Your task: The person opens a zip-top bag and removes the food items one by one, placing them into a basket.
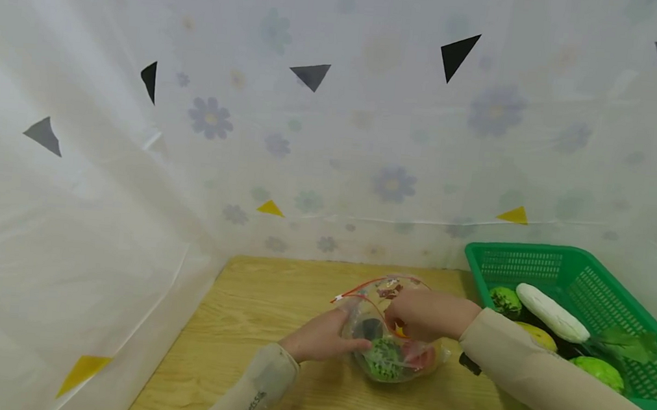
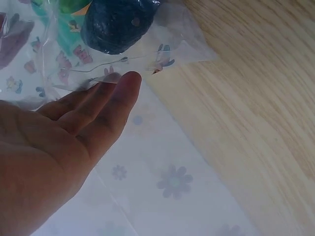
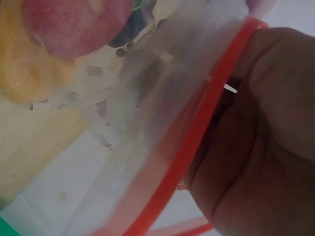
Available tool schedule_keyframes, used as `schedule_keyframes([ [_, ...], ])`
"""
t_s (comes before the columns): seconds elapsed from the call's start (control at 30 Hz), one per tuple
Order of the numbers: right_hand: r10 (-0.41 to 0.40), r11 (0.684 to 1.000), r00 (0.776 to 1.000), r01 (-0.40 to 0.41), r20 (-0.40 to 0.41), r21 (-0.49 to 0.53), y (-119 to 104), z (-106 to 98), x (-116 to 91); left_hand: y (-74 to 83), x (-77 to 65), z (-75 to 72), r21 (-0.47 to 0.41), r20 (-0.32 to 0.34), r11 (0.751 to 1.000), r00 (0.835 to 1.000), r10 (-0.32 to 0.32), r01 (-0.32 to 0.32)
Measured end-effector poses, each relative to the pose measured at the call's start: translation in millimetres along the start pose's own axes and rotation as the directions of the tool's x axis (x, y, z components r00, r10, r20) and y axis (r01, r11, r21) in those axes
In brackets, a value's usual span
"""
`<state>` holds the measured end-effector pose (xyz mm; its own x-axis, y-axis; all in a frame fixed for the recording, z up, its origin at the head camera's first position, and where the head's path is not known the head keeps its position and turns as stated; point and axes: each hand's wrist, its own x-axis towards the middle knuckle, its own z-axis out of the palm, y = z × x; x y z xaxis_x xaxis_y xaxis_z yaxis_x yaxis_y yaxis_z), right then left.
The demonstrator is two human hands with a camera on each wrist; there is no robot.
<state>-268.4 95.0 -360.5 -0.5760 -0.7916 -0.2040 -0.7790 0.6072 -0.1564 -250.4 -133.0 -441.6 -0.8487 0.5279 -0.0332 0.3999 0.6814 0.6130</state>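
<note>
A clear zip bag with a red zip edge and small printed figures stands on the table, its mouth apart. Through the plastic show a green textured vegetable, a dark blue-purple rounded item, a pinkish-red round item and something yellow-orange. My left hand lies against the bag's left side, thumb across the front, its other fingers fairly straight along the plastic. At the mouth, my right hand has bent fingers beside the red zip edge; what those fingertips hold is hidden.
On the right stands a green basket holding a long white vegetable, a dark green striped one, a yellow item, a light green round one and leaves. Plastic sheeting hangs behind and left of the wooden table.
</note>
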Motion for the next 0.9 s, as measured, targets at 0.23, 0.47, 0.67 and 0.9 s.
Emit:
schedule_keyframes([
  [0.23,0.164,0.986,0.973,-0.156,0.165,-0.060,-3,0,3,2.2,-0.1,0.8,0.003,0.001,1.000,1.000,0.021,-0.021],
  [0.47,0.193,0.981,0.957,-0.179,0.216,-0.080,-9,-3,2,2.9,0.4,1.0,-0.001,0.009,1.000,1.000,0.003,-0.003],
  [0.67,0.235,0.970,0.948,-0.216,0.214,-0.109,-11,2,3,2.5,1.5,3.6,0.014,0.001,1.000,1.000,0.027,-0.027],
  [0.9,0.175,0.984,0.959,-0.160,0.223,-0.084,-8,8,3,0.8,0.1,5.1,0.001,0.002,1.000,1.000,0.025,-0.025],
])
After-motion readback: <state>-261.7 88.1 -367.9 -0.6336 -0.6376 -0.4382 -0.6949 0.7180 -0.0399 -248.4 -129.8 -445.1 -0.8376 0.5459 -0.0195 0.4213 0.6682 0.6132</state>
